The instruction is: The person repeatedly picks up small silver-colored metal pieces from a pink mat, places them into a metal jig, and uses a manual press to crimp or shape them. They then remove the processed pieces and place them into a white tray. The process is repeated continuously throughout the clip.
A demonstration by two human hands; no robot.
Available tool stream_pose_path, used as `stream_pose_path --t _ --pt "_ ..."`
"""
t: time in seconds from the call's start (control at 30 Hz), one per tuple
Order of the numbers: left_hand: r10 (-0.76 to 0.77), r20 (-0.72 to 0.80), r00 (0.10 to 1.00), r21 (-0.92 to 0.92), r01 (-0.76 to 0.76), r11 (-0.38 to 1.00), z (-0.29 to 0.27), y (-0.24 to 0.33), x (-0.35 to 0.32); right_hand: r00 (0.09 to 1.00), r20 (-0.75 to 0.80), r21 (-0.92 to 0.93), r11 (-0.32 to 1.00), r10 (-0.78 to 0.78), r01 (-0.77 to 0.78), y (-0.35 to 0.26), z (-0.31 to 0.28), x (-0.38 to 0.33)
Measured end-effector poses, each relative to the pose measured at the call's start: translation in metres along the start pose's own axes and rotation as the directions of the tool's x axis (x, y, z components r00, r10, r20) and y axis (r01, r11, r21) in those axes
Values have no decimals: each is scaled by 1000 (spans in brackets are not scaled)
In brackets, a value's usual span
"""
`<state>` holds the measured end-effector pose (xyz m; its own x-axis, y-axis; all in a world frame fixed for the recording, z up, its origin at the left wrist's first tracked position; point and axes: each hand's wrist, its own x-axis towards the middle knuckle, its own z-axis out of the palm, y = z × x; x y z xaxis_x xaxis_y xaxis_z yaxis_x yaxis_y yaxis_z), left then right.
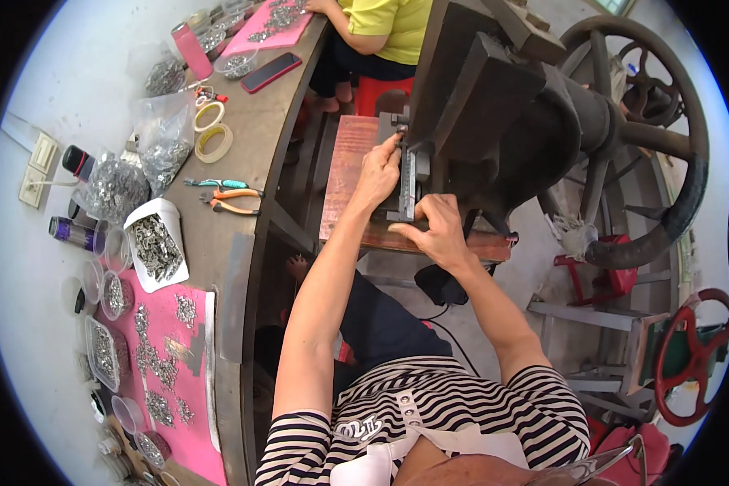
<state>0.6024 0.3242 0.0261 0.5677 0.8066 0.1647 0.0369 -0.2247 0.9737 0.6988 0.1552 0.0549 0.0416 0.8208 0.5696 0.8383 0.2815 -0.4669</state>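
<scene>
My left hand (378,174) reaches along the left side of a narrow metal die rail (408,185) on the press bed. Its index finger stretches to the far end of the rail, fingertips close together against the fixture; anything small between them is too small to make out. At the near end of the rail is my right hand (436,227), its thumb stretched out to the left and apart from the bent fingers. Nothing shows in that hand. The dark press (494,105) rises just beyond and right of the rail, over a worn reddish wooden board (350,166).
On the left bench (239,182) lie pliers with orange handles (235,209), tape rolls (213,143), a phone (271,73) and a white tub (155,243) of metal parts. Small parts cover a pink mat (188,340). A large handwheel (680,162) stands right. Another person (385,32) sits ahead.
</scene>
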Motion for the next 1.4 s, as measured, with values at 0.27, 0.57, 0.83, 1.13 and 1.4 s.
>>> stream_pose_path --t 0.27,0.57,0.83,1.13,1.4 --pt "46 54 997 -22 -45 999 -31 12 -69 470 -820 -307 944 -326 119 -23 -209 -47" --pt "203 88 975 318 -221 922 -7 13 -95 577 -763 112 938 292 -327 20 -221 -56" --pt "203 134 970 445 -242 862 0 21 -70 793 -410 7 871 451 -492 -18 -356 51" --pt "181 158 971 461 -235 856 3 23 -45 825 -350 268 891 444 -366 -3 -380 71" --pt "190 144 971 448 -235 863 6 20 -40 675 -674 19 920 300 -391 -7 -286 -19"
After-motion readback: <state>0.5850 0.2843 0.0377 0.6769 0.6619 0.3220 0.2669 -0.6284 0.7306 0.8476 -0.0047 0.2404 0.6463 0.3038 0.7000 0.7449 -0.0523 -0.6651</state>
